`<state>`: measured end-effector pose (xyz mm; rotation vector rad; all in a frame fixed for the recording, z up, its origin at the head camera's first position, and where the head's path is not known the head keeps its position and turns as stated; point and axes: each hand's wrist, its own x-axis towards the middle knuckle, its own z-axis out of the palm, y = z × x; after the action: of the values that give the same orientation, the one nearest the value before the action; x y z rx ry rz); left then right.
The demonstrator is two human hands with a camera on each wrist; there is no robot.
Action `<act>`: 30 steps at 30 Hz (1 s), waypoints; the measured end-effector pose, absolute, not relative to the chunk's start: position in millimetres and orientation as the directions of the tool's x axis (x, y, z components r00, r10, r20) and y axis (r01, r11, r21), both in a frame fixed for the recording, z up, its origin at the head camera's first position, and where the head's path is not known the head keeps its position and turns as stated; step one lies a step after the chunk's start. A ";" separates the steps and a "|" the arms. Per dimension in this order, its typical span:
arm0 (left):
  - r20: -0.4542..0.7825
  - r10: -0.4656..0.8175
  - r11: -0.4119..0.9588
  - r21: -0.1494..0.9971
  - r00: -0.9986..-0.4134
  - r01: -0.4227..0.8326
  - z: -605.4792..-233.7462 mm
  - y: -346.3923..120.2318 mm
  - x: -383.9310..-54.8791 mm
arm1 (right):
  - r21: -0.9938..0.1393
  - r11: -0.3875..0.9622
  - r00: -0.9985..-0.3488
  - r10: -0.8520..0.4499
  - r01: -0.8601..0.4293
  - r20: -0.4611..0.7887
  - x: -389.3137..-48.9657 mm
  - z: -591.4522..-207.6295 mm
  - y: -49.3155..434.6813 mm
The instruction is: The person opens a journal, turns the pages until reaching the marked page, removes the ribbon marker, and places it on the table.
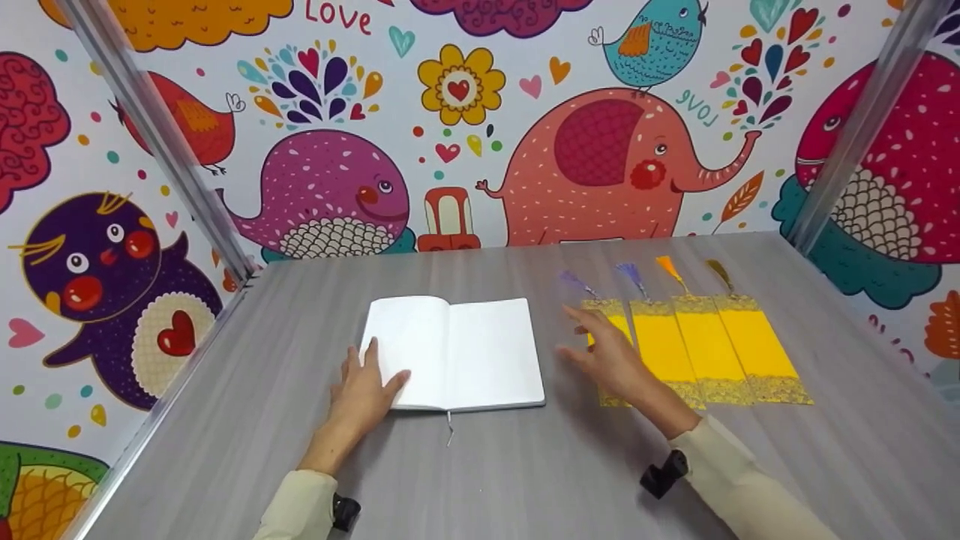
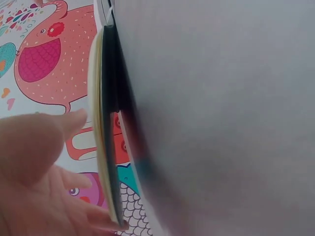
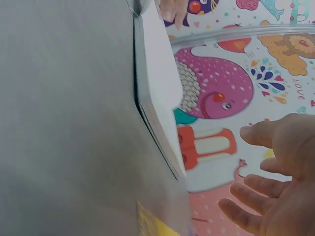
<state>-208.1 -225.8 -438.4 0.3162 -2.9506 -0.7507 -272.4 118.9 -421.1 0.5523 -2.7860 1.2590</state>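
Observation:
An open notebook [image 1: 491, 352] with blank white pages lies on the table, a thin ribbon [image 1: 450, 429] hanging from its lower edge. My left hand [image 1: 364, 394] rests at the notebook's left side, thumb over the left page and fingers along the outer edge. In the left wrist view the page edges [image 2: 101, 123] stand beside that hand. My right hand [image 1: 611, 356] is raised between the notebook and a row of yellow bookmarks [image 1: 664, 349], fingers spread and holding nothing. It overlaps the leftmost bookmark [image 1: 616, 322] in the head view.
The bookmarks have lacy gold ends and tassels at the top: purple, blue, orange [image 1: 670, 271] and brown [image 1: 720, 274]. They lie on the right of the grey table [image 1: 480, 480]. A wall [image 1: 465, 22] with cartoon animals and metal posts [image 1: 161, 142] encloses the table.

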 end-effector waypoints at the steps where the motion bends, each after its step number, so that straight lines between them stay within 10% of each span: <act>1: 0.029 -0.236 0.846 0.497 -0.971 -0.191 -439.0 -226.4 -209.1 | -0.739 0.598 -0.944 -0.290 -0.310 0.161 -272.7 -423.2 113.8; 13: -0.023 -0.329 0.710 0.653 -0.944 -0.263 -436.0 -240.2 -217.5 | -0.862 0.503 -0.957 -0.209 0.071 -0.201 -280.6 -439.9 78.9; 30: -0.135 -0.346 0.558 0.766 -0.929 -0.319 -436.0 -260.1 -216.2 | -0.815 0.576 -0.942 -0.239 0.059 -0.237 -279.0 -450.0 71.1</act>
<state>-216.2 -260.1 -436.0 0.5861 -2.7452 -1.3400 -279.0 71.1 -450.0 0.1813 -3.0679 1.6076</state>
